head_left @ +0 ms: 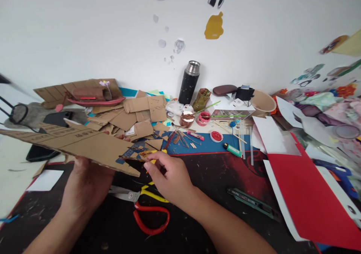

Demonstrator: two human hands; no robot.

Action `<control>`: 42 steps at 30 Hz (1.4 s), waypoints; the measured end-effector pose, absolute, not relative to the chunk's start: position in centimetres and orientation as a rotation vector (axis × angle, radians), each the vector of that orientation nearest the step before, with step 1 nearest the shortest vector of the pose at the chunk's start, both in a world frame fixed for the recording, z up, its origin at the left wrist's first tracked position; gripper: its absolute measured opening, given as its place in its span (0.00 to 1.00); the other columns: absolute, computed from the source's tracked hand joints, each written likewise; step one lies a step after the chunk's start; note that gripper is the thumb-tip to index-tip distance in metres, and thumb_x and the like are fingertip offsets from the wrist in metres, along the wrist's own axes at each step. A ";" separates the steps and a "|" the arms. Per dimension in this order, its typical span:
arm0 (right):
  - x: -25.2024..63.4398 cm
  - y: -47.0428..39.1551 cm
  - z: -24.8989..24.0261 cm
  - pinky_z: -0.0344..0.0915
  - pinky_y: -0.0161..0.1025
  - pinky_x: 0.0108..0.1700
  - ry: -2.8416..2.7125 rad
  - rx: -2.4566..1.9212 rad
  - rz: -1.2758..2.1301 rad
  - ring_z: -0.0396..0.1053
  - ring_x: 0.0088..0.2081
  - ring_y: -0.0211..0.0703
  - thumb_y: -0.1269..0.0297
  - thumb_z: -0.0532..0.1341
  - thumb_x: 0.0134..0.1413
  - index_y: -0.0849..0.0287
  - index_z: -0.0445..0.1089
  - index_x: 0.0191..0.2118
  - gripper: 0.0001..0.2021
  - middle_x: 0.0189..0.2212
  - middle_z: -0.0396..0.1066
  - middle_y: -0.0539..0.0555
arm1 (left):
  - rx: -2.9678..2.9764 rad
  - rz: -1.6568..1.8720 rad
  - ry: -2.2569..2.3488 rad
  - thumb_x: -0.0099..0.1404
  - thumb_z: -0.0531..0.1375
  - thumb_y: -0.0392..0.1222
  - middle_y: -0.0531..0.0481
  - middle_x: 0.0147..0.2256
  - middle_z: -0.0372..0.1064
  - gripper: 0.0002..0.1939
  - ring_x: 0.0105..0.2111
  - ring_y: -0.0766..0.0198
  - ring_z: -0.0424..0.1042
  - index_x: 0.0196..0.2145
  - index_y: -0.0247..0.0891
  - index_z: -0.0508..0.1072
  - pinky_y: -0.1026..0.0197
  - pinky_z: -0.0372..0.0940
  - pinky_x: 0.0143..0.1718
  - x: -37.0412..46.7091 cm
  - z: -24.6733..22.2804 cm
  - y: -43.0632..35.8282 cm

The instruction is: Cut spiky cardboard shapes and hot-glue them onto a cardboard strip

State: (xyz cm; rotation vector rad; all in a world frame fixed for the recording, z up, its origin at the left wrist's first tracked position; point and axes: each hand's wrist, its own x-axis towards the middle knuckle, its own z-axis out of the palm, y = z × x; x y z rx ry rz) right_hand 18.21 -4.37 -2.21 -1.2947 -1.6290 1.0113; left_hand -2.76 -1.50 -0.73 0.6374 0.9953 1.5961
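A long piece of brown cardboard (76,143) with printed lettering is held up over the dark mat. My left hand (88,182) grips it from below, thumb on its near edge and fingertips showing beyond the far edge. At its right end, my right hand (166,175) is pinched at a thin dark strip (135,158) by the notched edge; whether the strip is joined to the cardboard cannot be made out. Below the hands lie scissors with red handles (152,222) and a smaller yellow-handled tool (155,195).
Cardboard scraps (124,118) and a red boat model (96,98) lie behind on the left. Further right are a black thermos (189,83), paint jars (187,117), a green glue tube (232,150), a utility knife (252,203) and red paper (307,194).
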 end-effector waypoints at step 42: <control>18.2 -4.3 -1.8 0.73 0.38 0.39 -1.671 -1.355 1.033 0.81 0.32 0.45 0.51 0.69 0.76 0.55 0.87 0.57 0.16 0.35 0.87 0.54 | 0.606 1.543 0.981 0.44 0.88 0.69 0.49 0.50 0.92 0.44 0.59 0.44 0.88 0.55 0.49 0.90 0.56 0.87 0.50 -2.0 -0.6 -2.0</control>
